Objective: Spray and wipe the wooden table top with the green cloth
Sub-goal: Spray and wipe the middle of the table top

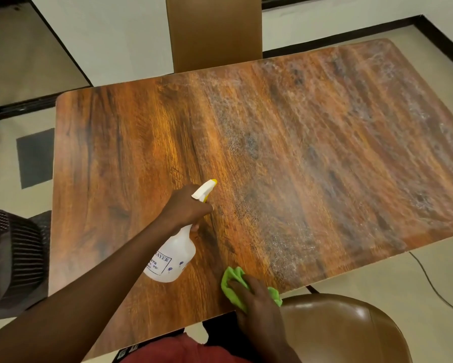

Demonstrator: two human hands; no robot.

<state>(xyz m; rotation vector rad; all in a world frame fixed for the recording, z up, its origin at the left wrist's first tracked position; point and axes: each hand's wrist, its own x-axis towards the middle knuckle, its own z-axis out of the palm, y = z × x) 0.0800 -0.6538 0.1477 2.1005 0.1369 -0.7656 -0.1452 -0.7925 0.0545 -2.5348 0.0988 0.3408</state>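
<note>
1. red fabric (178, 349) is showing at the very bottom edge, right under the camera, with both bare forearms reaching out over it.
2. right hand (255, 297) is sitting on the green cloth (232, 280) at the near edge of the table top (110, 153), fingers curled down over it and holding it bunched up against the wood. one corner of the cloth is poking out past the table edge.
3. left hand (187, 205) is gripping the neck of the white spray bottle (175, 255), fingers wrapped tight around it just under the trigger. the bottle is leaning, its yellow-tipped nozzle pointing away toward the far right side. can't tell if its base is touching the wood.
4. a pale misty film (351, 121) is covering the right half of the table top, while the left half is looking glossy and darker.
5. a shiny brown chair (338, 328) is sitting just beside the near right corner, and another chair back (214, 32) is standing at the far edge.
6. a dark slatted basket thing (13, 258) is sitting on the floor to the left, and a thin cable (429, 279) is running across the floor on the right.
</note>
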